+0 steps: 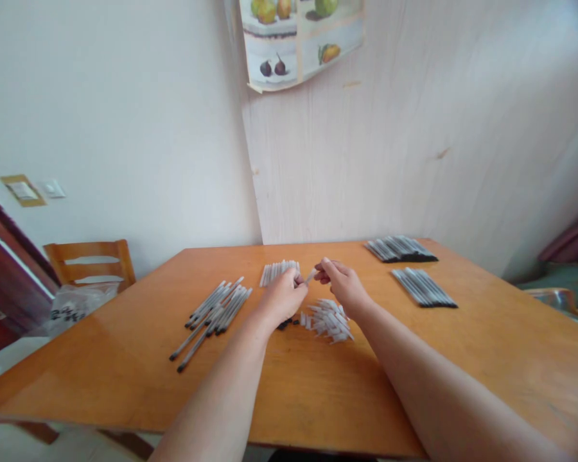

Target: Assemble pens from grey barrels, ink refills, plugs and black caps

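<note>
A slim whitish plastic piece (311,276) spans the gap between my two hands, above the middle of the table. My left hand (283,296) is closed around its lower end. At the upper end, the fingers of my right hand (343,283) are pinched together; what they grip is too small to make out. Just below lies a loose pile of small white plastic tips (331,321). Small black plugs (285,324) lie beside it, partly covered by my left hand. Behind my left hand, a row of white tubes (272,273) is laid side by side.
Left of my hands, grey pen-like sticks with black ends (216,311) lie in a loose heap. Two neat rows of similar sticks, a nearer one (424,287) and a farther one (401,248), lie right. A wooden chair (91,263) holds a clear plastic bag (79,305).
</note>
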Action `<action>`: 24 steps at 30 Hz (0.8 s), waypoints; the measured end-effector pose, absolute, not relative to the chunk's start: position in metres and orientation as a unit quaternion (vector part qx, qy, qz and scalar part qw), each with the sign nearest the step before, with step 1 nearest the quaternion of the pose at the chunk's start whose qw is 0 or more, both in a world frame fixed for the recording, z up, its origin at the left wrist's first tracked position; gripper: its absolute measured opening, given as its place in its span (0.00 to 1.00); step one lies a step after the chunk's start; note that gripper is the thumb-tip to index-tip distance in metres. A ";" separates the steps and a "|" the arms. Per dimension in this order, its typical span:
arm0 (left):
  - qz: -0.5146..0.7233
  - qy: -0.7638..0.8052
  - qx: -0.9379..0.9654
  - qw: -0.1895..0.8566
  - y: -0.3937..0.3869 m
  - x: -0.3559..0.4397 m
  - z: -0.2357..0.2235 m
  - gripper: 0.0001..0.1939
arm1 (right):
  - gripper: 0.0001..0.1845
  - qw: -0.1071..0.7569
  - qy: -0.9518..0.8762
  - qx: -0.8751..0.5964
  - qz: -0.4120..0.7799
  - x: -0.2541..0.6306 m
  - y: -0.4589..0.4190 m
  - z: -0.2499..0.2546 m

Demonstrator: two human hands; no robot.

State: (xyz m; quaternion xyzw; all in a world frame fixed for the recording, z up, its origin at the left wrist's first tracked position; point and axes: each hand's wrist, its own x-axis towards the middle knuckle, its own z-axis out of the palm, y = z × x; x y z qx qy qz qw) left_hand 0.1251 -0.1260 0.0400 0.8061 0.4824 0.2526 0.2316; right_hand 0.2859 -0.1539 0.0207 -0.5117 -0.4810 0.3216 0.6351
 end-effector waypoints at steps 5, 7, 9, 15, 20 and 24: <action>0.335 0.399 0.820 0.235 -0.128 0.132 0.029 0.07 | 0.18 0.626 -0.461 -0.475 0.412 0.280 -0.163 0.022; 0.349 0.385 0.816 0.253 -0.130 0.132 0.026 0.06 | 0.17 0.621 -0.445 -0.473 0.440 0.283 -0.164 0.020; 0.352 0.375 0.815 0.267 -0.132 0.132 0.025 0.07 | 0.18 0.615 -0.438 -0.473 0.454 0.284 -0.163 0.020; 0.303 0.386 0.831 0.263 -0.137 0.136 0.026 0.16 | 0.18 0.658 -0.397 -0.467 0.437 0.286 -0.164 0.024; 0.323 0.371 0.813 0.312 -0.140 0.140 0.028 0.16 | 0.18 0.690 -0.367 -0.445 0.437 0.286 -0.163 0.024; 0.354 0.369 0.753 0.414 -0.145 0.143 0.031 0.15 | 0.18 0.709 -0.349 -0.426 0.441 0.282 -0.164 0.024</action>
